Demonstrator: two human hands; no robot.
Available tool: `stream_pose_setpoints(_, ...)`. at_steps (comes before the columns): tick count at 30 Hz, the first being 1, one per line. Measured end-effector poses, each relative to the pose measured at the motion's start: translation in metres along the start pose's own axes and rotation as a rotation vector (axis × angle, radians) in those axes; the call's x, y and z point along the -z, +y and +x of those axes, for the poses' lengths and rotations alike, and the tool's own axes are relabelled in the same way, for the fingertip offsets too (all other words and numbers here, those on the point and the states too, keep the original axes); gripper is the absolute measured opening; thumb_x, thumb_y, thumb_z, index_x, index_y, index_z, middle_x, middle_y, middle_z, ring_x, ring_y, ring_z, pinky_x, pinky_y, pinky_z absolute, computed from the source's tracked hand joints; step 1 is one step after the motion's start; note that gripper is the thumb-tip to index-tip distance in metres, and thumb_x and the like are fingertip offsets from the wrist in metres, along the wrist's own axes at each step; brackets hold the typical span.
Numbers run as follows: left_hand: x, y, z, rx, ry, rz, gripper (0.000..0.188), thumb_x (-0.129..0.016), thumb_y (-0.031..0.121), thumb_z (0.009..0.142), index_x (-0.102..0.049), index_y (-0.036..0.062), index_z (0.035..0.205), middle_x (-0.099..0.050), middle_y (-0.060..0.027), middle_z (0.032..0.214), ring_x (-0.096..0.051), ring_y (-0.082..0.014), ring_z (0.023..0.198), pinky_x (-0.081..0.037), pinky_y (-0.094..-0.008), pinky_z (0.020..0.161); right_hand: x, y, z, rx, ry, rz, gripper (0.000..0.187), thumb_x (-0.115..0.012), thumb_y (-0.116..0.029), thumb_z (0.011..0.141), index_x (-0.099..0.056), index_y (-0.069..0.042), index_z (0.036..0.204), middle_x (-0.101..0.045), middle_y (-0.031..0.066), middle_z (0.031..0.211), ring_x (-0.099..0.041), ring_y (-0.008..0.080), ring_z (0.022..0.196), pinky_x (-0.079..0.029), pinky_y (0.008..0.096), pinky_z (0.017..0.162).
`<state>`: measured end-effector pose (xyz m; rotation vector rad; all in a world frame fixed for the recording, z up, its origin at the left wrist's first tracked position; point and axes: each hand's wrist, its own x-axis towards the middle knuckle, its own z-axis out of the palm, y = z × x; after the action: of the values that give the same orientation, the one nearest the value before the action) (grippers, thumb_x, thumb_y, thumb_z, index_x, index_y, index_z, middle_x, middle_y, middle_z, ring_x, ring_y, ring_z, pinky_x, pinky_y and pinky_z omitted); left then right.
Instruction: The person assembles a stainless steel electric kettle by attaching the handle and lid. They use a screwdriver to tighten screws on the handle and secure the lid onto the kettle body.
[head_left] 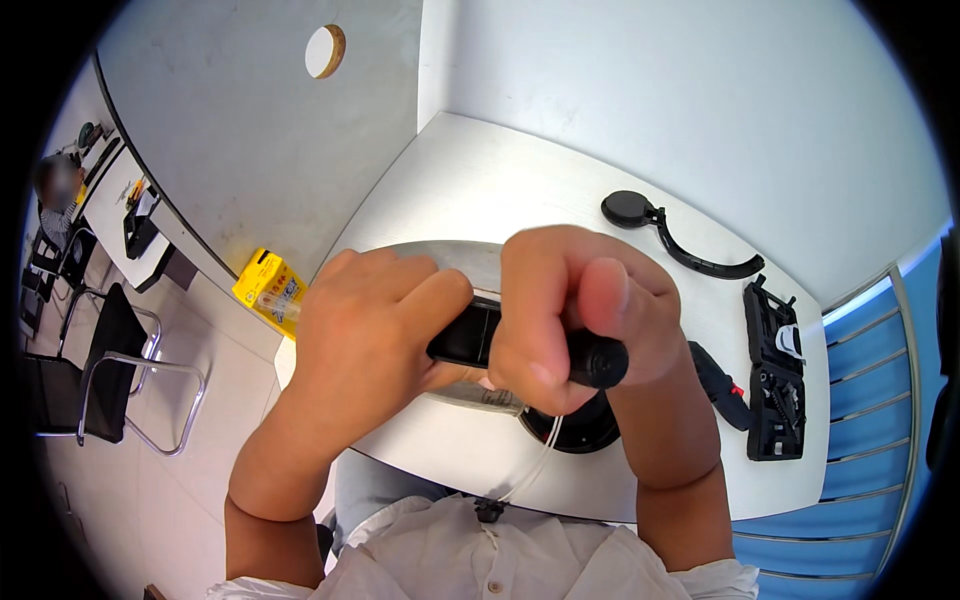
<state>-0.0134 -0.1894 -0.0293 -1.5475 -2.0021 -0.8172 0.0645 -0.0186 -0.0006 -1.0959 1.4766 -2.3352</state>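
Observation:
My left hand (370, 345) is closed round one end of a black bar-shaped part (466, 334), held above the table. At the bar's other side, my right hand (590, 310) grips it with curled fingers, the thumb pointing up toward me. A round black end (603, 362) sticks out below the right thumb. Beneath my hands lies a wide grey oval object (440, 250), mostly hidden by them. Just under the right hand a round black piece (575, 430) shows in part. A thin white cord (545, 460) runs from there toward my chest.
On the white table (480, 160) lie a curved black arm with a round pad (685, 240), a black tool with a red detail (722, 390) and an opened black tool case (775, 375). A yellow package (268, 285) is at the left edge. Chairs (110, 365) and a seated person (60, 195) are beyond.

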Motion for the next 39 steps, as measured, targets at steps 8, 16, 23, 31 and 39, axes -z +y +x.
stream_pose_setpoints(8,0.0,0.002,0.0,0.024,0.009,-0.06,0.048,-0.077,0.049,0.058,-0.056,0.0098,0.075,-0.049,-0.0019,0.064,-0.052,-0.0243,0.063,-0.039,-0.0361,0.06,0.007,0.007,-0.001,0.195,0.027,-0.159,0.045,-0.044,-0.049,0.098,-0.045,-0.004,0.096,-0.052,0.0067,0.069,-0.043,0.0075,0.051,-0.039,0.0225,0.048)
stream_pose_setpoints(16,-0.003,0.002,0.001,0.03,0.044,-0.097,0.042,-0.08,0.042,0.06,-0.058,0.0109,0.077,-0.05,-0.0016,0.063,-0.052,-0.024,0.063,-0.039,-0.036,0.06,-0.015,0.003,0.001,0.076,0.217,-0.372,0.048,-0.039,-0.04,0.102,-0.055,0.002,0.086,-0.052,0.0078,0.067,-0.04,0.0077,0.05,-0.033,0.0223,0.045)
stream_pose_setpoints(23,-0.001,-0.005,-0.003,0.003,-0.009,0.029,0.042,-0.08,0.042,0.058,-0.058,0.0115,0.076,-0.049,-0.0017,0.063,-0.053,-0.0233,0.063,-0.039,-0.0349,0.062,-0.015,-0.01,0.005,-0.151,0.02,-0.146,0.047,-0.041,-0.036,0.101,-0.056,-0.001,0.074,-0.044,0.0004,0.058,-0.034,0.0053,0.047,-0.026,0.0219,0.043)
stream_pose_setpoints(31,-0.005,-0.022,-0.004,-0.096,0.017,-0.024,0.053,-0.078,0.052,0.049,-0.059,0.0133,0.079,-0.051,-0.0009,0.068,-0.053,-0.0238,0.069,-0.039,-0.0357,0.064,-0.009,-0.014,-0.042,0.526,0.071,-0.071,0.067,-0.041,-0.068,0.091,-0.054,-0.004,0.076,-0.047,0.0042,0.057,-0.039,0.0126,0.046,-0.028,0.0287,0.045)
stream_pose_setpoints(39,-0.005,-0.025,0.001,-0.107,0.02,-0.034,0.055,-0.08,0.05,0.045,-0.06,0.013,0.08,-0.055,-0.0002,0.072,-0.054,-0.0229,0.07,-0.039,-0.0352,0.066,-0.037,0.008,-0.066,-0.104,0.562,-1.619,0.082,-0.083,-0.048,0.062,-0.053,-0.003,0.124,-0.057,0.0095,0.104,-0.063,0.0224,0.084,-0.053,0.0286,0.068)
